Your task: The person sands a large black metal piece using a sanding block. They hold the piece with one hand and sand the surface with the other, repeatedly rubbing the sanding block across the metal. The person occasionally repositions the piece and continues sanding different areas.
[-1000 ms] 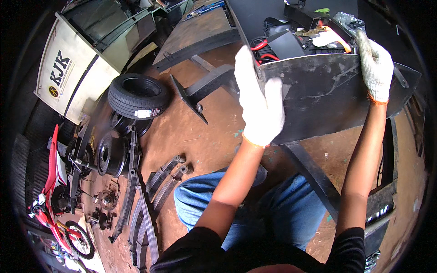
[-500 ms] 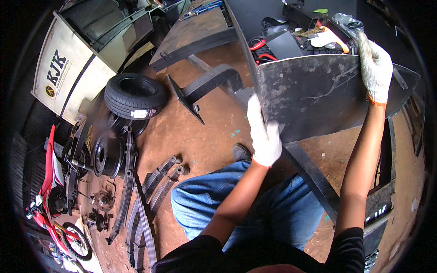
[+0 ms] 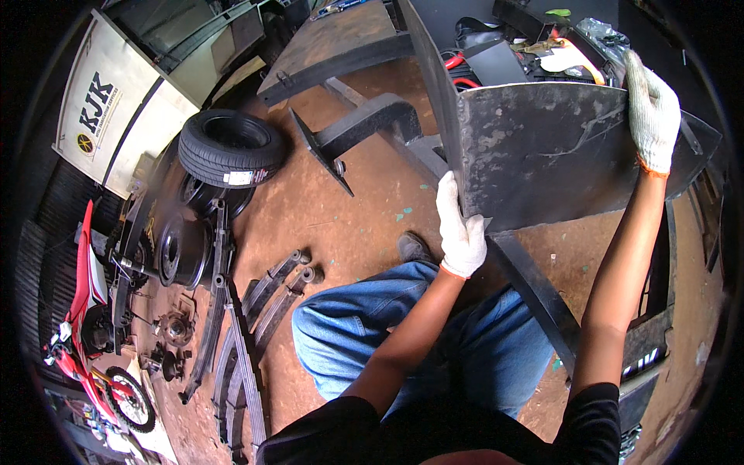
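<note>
A black sheet-metal box (image 3: 542, 155) with scuffed, scratched sides stands in front of me, open at the top. My left hand (image 3: 463, 232), in a white knit glove, is closed around its lower near-left corner, with the fingers partly hidden behind the edge. My right hand (image 3: 653, 120), gloved the same way with an orange cuff, grips the upper rim toward the right, fingertips reaching over it. Inside the box lie red-handled tools (image 3: 465, 81), a white-and-orange piece (image 3: 570, 60) and a clear plastic bag (image 3: 604, 35). A black steel bar (image 3: 535, 283) runs below the box.
A bent black steel arm with an end plate (image 3: 364, 128) juts out left of the box. Farther left are a tyre (image 3: 231, 151), a wheel rim (image 3: 184, 248), leaf springs (image 3: 244, 372) and a red dirt bike (image 3: 89, 318). A steel-topped bench (image 3: 333, 46) stands behind.
The view has shifted slightly. The box and both my hands sit a little farther right against the floor, with each hand still on the box.
</note>
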{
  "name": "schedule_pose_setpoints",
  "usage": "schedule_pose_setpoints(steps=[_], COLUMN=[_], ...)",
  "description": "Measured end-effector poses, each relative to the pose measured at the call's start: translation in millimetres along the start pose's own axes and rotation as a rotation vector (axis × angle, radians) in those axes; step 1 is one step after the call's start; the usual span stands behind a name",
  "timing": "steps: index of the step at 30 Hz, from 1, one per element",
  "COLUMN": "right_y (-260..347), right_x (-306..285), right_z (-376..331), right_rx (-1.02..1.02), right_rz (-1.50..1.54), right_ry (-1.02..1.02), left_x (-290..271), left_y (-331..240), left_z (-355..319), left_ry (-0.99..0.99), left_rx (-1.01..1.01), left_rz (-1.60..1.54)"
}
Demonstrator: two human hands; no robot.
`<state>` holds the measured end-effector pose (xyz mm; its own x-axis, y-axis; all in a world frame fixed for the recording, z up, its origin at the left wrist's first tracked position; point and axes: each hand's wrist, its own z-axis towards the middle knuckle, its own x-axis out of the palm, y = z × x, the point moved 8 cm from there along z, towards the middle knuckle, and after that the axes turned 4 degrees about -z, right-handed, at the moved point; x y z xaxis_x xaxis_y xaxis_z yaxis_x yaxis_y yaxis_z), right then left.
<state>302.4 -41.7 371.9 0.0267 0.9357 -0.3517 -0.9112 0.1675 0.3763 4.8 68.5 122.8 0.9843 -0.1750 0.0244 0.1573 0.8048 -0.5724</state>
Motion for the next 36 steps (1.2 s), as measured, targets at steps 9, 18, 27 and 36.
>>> schedule_pose_setpoints(steps=[9, 18, 27, 36], right_y=[-5.7, 9.7, 50.4, 48.7], right_x=[3.9, 3.3, -12.6, -10.5], right_z=[0.3, -2.6, -9.7, -5.3], right_rx=[-0.018, -0.102, -0.327, -0.268], right_rz=[0.011, -0.064, -0.157, -0.276], right_ry=[0.009, -0.037, -0.261, -0.349], left_x=[0.6, -7.1, -3.1, -9.6], left_y=[-99.3, -16.2, -73.0, -73.7], left_z=[161.9, 23.4, 108.4, 134.0], left_ry=[0.034, 0.008, -0.052, -0.159], left_rx=[0.163, 0.036, 0.040, 0.144], left_rz=[0.030, 0.040, 0.374, 0.217])
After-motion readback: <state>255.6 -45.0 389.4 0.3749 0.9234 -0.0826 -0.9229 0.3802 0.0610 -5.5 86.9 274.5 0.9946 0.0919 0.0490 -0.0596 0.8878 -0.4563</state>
